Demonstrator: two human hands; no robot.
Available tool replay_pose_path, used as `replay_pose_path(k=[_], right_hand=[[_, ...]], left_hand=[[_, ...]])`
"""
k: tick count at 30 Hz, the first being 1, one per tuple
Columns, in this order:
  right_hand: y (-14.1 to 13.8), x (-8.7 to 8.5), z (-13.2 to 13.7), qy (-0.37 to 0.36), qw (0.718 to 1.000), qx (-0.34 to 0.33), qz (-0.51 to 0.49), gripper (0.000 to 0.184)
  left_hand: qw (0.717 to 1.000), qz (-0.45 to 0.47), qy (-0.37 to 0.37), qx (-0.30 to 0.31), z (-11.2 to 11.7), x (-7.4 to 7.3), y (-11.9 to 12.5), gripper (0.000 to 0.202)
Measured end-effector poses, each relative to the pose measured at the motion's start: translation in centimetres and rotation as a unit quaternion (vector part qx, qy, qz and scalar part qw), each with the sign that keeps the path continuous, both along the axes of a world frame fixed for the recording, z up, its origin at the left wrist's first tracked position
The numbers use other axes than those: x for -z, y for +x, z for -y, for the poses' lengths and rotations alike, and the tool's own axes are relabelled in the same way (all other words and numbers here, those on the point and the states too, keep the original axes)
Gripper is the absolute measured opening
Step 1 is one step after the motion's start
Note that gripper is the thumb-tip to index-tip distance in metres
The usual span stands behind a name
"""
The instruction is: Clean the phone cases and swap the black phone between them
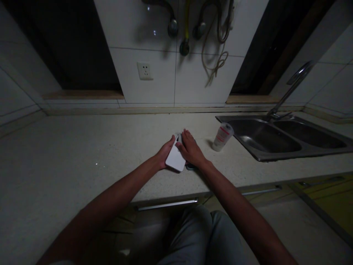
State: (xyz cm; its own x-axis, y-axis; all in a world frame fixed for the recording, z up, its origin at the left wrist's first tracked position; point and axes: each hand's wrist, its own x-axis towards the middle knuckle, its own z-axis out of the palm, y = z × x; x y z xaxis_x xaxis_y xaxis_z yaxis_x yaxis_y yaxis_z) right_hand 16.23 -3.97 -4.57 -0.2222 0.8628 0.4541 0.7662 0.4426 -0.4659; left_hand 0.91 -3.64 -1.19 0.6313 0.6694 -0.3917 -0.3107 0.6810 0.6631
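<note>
Low over the pale counter, a white phone-like slab [175, 159] with rounded corners is tilted between my hands. My left hand [163, 154] is closed around its left edge, the thumb up near the top corner. My right hand [191, 148] lies over a dark, flat, phone-like slab [191, 167], fingers close together and pointing away from me. Its thumb rests against the upper right of the white slab. Most of the dark slab is hidden under my palm; its lower end shows by my wrist.
A clear plastic cup [223, 137] with red print leans on the counter [82, 147] to the right. Beyond it is a double steel sink [264, 136] with a curved faucet [289, 88]. A wall socket [145, 71] and capped pipes [173, 27] are on the tiles behind.
</note>
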Motion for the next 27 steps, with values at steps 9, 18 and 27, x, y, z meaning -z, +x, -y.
replay_pose_path(k=[9,18,27], right_hand=[[-0.4,-0.6,0.7,0.019,0.980,-0.198,0.028,0.054],[-1.1,-1.1,1.7,0.075,0.950,-0.303,0.016,0.047],[-0.3,-2.1,1.7,0.062,0.975,-0.214,-0.021,0.039]], left_hand=[[0.997,0.041,-0.013,-0.069,-0.2,0.2,0.2,0.065],[0.984,0.078,-0.039,-0.156,-0.7,-0.6,-0.5,0.077],[0.976,0.089,-0.037,-0.193,-0.9,-0.4,-0.5,0.045]])
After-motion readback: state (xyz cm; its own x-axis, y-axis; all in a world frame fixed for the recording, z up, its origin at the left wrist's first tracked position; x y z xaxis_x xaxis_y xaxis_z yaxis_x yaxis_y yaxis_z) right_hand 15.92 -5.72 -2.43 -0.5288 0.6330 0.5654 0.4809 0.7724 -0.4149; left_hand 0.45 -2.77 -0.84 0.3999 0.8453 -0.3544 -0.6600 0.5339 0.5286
